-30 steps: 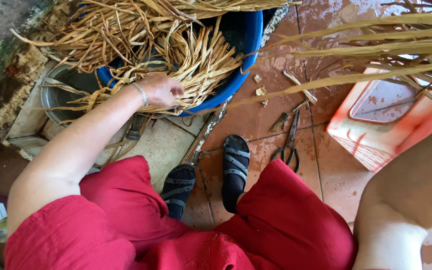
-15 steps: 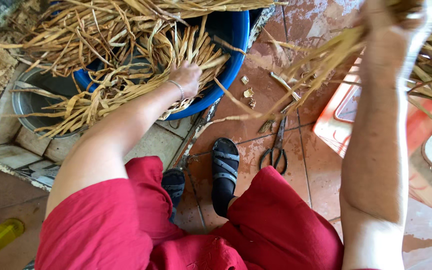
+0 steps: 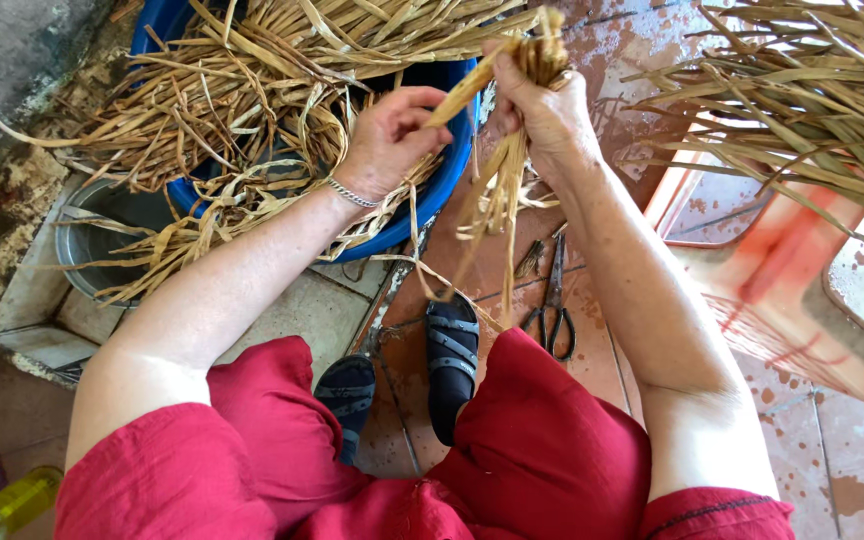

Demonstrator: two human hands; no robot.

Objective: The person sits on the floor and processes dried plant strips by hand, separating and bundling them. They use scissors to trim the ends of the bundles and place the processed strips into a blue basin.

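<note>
Right hand (image 3: 542,110) grips the top of a bundle of dried leaf strips (image 3: 502,190) hanging vertically; left hand (image 3: 392,140), just beside, pinches one strip (image 3: 457,92) slanting up to the bundle's head, over the blue tub (image 3: 442,190).

You are looking at tan dried leaf strips (image 3: 252,100) filling a bright blue plastic tub (image 3: 447,170), black strapped sandals (image 3: 449,360) on reddish-brown floor tiles (image 3: 612,60), and your red trousers (image 3: 532,450).

Dry tan leaf bundle (image 3: 512,150) hangs upright, strands dangling.
</note>
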